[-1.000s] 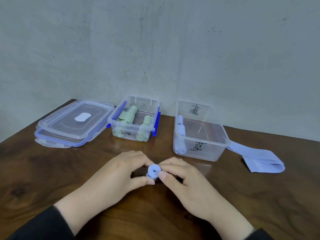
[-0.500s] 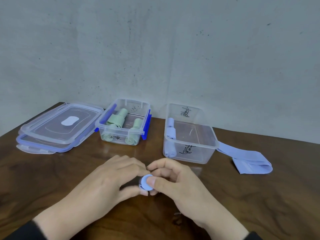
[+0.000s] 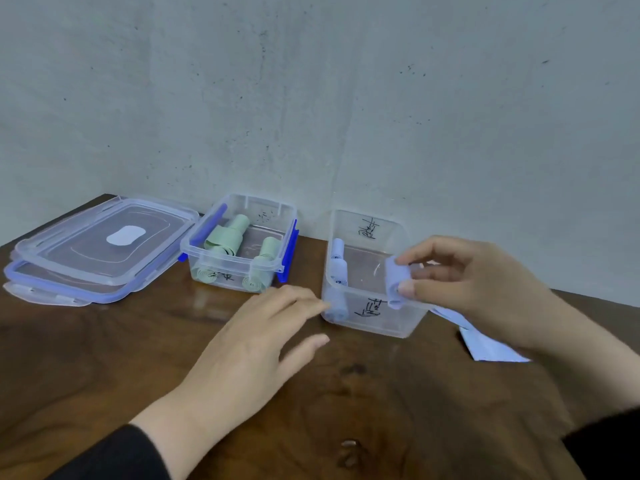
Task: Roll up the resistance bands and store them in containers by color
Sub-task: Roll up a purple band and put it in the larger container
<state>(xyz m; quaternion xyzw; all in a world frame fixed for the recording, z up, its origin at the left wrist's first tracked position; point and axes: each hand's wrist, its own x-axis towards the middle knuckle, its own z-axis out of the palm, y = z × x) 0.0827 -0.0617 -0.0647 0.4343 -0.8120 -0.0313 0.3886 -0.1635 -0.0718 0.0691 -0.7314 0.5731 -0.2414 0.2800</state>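
Moved: my right hand [image 3: 485, 292] has lifted the blue roll [image 3: 394, 284], pinched, over the clear plastic box [image 3: 367, 327]; 2 smooth rolls [image 3: 337, 271] lie inside. Left hand [image 3: 252, 344]: fingers loose, holding nothing, above wood table [image 3: 104, 358].

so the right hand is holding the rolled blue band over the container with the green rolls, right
Not quite. In the head view the right hand pinches the rolled blue band over the container with blue rolls, not the container of green rolls, which stands apart to its left.
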